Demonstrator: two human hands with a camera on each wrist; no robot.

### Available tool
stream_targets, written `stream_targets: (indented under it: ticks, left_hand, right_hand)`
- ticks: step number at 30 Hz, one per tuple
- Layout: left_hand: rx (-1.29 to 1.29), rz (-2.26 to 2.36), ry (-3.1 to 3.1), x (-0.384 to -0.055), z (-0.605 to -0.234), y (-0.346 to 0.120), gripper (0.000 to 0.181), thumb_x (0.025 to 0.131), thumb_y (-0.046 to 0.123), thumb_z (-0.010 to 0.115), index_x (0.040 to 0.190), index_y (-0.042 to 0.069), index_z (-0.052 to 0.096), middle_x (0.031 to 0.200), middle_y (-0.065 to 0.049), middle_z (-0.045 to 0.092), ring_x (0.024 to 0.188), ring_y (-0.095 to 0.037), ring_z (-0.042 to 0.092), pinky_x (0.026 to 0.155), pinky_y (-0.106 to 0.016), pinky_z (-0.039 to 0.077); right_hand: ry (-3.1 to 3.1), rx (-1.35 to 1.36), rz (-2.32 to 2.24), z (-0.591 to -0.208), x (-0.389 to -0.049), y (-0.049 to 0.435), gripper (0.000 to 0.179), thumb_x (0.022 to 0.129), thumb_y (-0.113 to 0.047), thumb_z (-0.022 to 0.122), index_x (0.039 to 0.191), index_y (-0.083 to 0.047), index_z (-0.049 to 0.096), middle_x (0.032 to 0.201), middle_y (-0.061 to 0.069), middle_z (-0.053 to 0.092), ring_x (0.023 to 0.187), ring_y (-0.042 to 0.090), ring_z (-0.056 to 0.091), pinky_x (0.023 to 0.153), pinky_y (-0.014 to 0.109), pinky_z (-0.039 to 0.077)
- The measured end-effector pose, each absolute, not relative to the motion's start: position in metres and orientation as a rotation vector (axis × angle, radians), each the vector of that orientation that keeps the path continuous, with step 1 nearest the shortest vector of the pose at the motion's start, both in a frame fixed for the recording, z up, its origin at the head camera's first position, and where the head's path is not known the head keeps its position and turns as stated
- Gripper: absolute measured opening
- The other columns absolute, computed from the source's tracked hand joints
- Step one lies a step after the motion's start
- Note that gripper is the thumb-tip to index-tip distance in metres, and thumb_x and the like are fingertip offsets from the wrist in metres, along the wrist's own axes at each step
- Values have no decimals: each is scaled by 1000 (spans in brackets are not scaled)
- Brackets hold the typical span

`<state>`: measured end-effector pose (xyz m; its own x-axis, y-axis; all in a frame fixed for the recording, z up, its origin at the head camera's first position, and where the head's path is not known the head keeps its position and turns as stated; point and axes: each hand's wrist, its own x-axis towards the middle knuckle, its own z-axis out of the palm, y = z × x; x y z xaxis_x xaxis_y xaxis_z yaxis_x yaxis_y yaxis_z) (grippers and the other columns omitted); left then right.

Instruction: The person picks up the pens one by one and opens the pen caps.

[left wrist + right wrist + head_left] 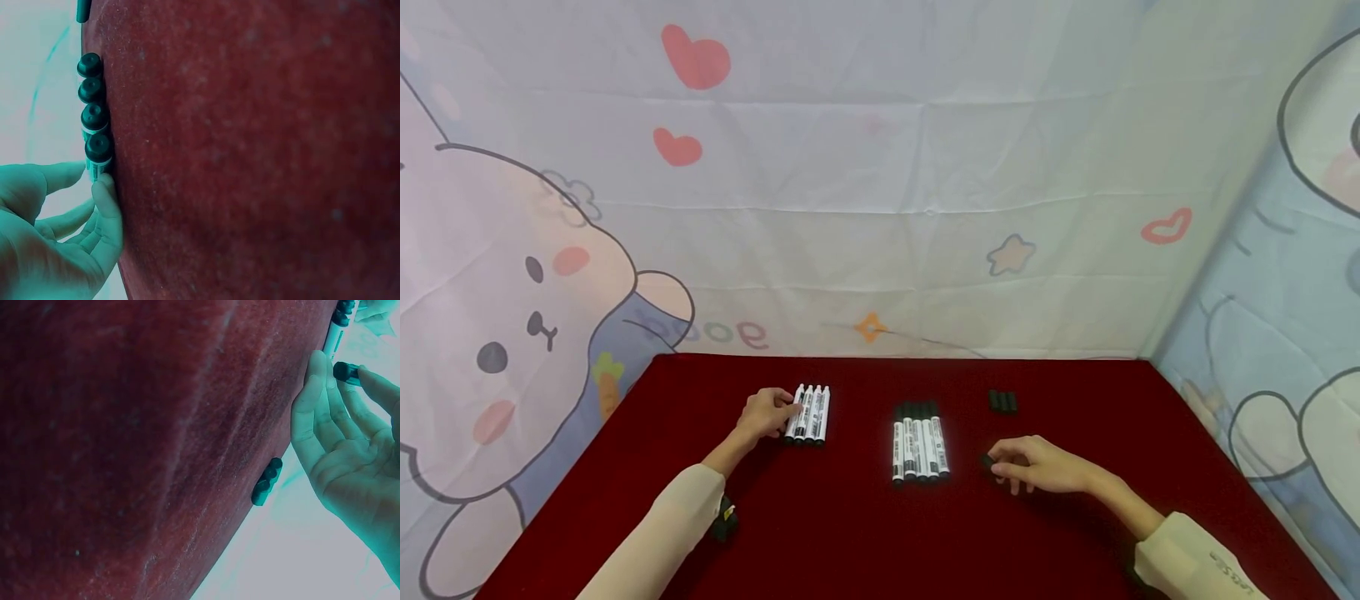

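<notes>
My left hand (767, 412) pinches the leftmost of several uncapped white markers (812, 417) lying side by side on the table's left half, white tips facing away. In the left wrist view, the fingertips (105, 190) meet that marker (99, 150) just behind its black end. Between the thumb and index finger of my right hand (1037, 465) is a small black cap (345, 373), held right of the middle. The other right-hand fingers (306, 419) extend loosely. A row of capped white markers (921, 450) lies between the hands, black caps pointing away.
Three black caps (1003, 402) lie together beyond the right hand. Dark red cloth (850, 533) covers the table. A printed cloth backdrop (925, 167) rises behind the far edge and along both sides. Something dark with a yellow mark (725, 518) shows beside the left sleeve.
</notes>
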<state>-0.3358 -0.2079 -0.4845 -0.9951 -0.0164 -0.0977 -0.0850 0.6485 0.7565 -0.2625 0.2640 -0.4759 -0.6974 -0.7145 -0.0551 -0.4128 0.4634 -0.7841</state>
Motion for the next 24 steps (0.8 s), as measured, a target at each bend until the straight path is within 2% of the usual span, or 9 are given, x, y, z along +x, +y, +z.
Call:
stream_targets:
  ticks: [8,17,24]
  left_hand:
    - [-33,1268,2851,-340,-477,-210,30,100,18,63,120,-3,67,102,-20,72,60,-15,62,50,-24,48]
    - [152,1306,2827,-329,-459,-192,29,100,15,63,122,-4,67,99,-23,71,68,-29,67,52,-24,45]
    - [263,1373,2648,-321,-450,-169,31,103,17,61,127,-2,65,107,-21,70,62,-17,58,53,-28,42]
  right_hand:
    - [2378,-953,-1061,-477,-265,269,26,107,-17,54,121,2,64,98,10,72,74,10,68,62,28,58]
    - [2433,-912,-1034,-474,-270,275,33,107,-21,55,127,4,62,103,12,72,75,11,67,63,28,57]
    - [2493,-905,-1019,-470,-275,282,35,105,-21,58,127,5,64,88,8,71,70,10,64,58,28,55]
